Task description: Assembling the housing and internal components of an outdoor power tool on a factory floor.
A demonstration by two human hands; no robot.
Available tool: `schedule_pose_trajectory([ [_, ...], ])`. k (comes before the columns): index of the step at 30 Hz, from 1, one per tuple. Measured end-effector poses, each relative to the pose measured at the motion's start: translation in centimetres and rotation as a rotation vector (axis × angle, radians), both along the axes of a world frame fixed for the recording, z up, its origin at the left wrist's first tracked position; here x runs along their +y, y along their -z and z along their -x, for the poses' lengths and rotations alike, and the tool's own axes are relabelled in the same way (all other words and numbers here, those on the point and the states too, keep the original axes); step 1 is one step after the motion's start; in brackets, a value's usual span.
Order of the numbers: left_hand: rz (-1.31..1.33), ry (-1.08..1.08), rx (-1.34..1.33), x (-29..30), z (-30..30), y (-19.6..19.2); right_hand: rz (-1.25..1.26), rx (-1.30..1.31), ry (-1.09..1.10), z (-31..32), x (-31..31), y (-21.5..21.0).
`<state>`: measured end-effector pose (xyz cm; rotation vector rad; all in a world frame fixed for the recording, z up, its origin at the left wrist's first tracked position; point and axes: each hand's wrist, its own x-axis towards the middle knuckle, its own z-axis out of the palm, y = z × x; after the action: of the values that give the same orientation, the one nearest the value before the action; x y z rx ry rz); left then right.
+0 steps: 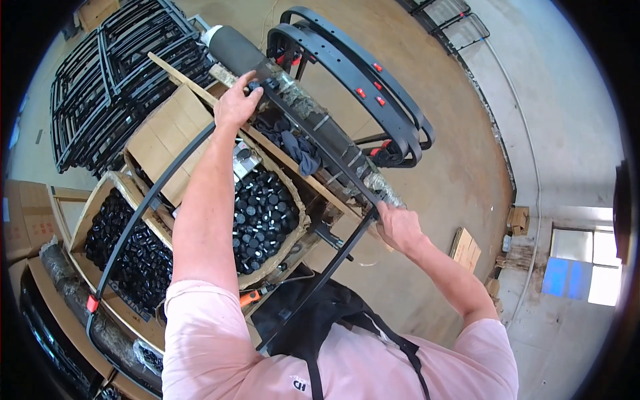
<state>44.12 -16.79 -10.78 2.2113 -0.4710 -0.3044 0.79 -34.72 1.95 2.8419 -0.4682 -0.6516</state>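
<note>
A black metal tube frame (323, 137) lies in front of me, with one long bar across a padded support and two side bars running back toward my body. At its far left corner my left hand (237, 103) is closed, with a small black knob (253, 85) between thumb and forefinger. My right hand (400, 228) wraps round the frame's near right corner. A red clip (93, 303) sits on the curved left side bar. Under my left forearm stands a box of black knobs (263, 217), partly hidden. Another box of small black parts (127, 250) is left of it.
Curved black frames with red clips (360, 90) stand on the floor beyond the padded support (233, 50). Many black frames (120, 73) are stacked at the far left. An orange-handled tool (251, 297) lies near my waist. Dark cloth (300, 152) lies by the wooden edge.
</note>
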Motion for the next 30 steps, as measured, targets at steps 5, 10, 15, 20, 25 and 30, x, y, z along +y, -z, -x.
schedule_pose_trajectory([
  [5,-0.087,0.001,0.011,-0.1,0.7,-1.1,-0.014,0.549,0.028,-0.4,-1.2,-0.1],
  [10,-0.071,-0.015,-0.027,-0.7,0.6,-1.4,-0.091,0.247,0.022,0.7,-1.9,0.3],
  [15,-0.055,-0.043,-0.024,-0.4,0.4,-1.3,-0.181,0.011,-0.058,0.0,-1.1,0.3],
  [20,-0.056,-0.097,-0.035,-1.7,0.7,-2.0,-0.286,0.053,0.262,0.3,-3.3,1.8],
  [25,-0.079,-0.187,-0.103,-1.8,0.3,-1.5,-0.392,0.130,0.482,-0.6,-2.9,2.2],
  [30,-0.024,-0.307,-0.116,4.0,-3.5,-2.7,-0.366,0.089,0.501,0.8,-3.2,2.8],
])
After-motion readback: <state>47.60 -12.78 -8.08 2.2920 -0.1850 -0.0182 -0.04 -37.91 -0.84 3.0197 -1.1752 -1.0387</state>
